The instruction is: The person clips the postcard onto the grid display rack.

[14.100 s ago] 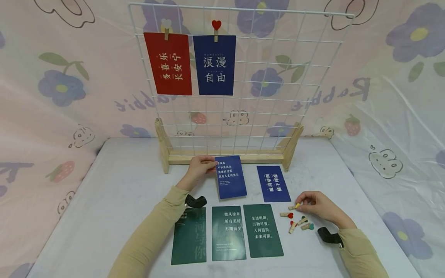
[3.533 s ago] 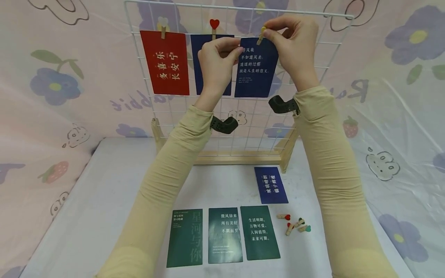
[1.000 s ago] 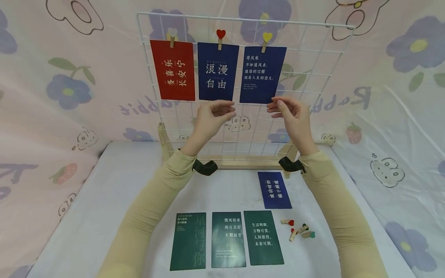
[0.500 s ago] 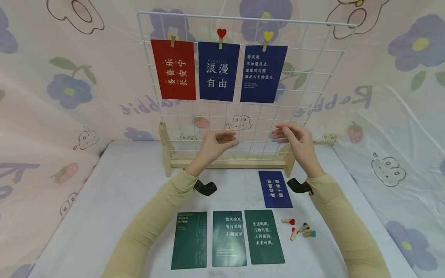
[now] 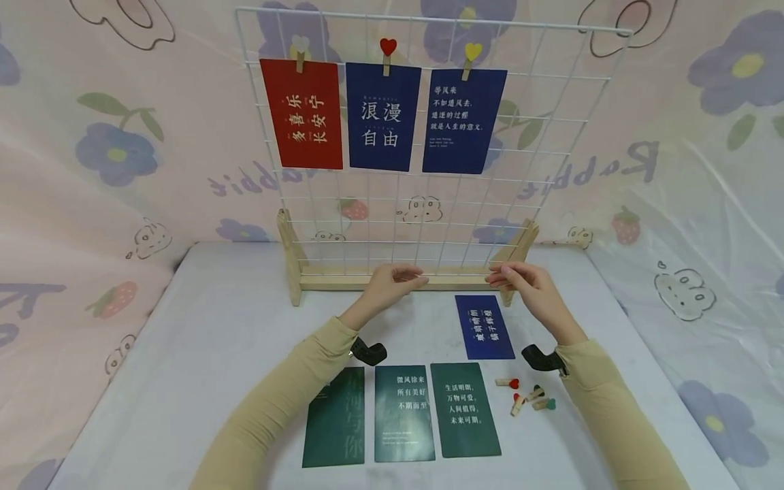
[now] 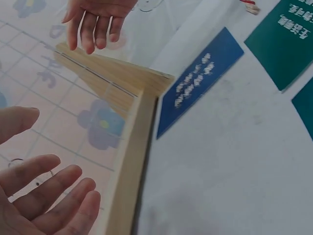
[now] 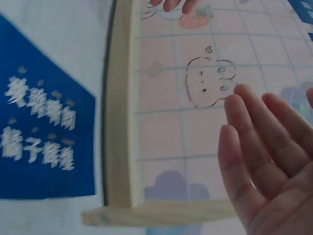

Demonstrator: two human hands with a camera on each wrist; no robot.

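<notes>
My left hand is in front of the rack's wooden base, fingers relaxed and holding nothing. My right hand, also bare, hovers just above and right of a blue card lying on the table. In the right wrist view its fingers spread loosely before the mesh. On the white wire grid rack hang a red card, a blue card and another blue card. A clothespin with a white heart, one with a red heart and one with a yellow heart hold them.
Three green cards lie in a front row: left, middle and right; my left sleeve overlaps the left one. Several heart clothespins lie to their right. The wooden base runs along the table's back.
Earlier, the third card was lifted from the table and clipped to the rack with the yellow-heart clothespin. Since then both hands have let go and come down from the rack toward the table.
</notes>
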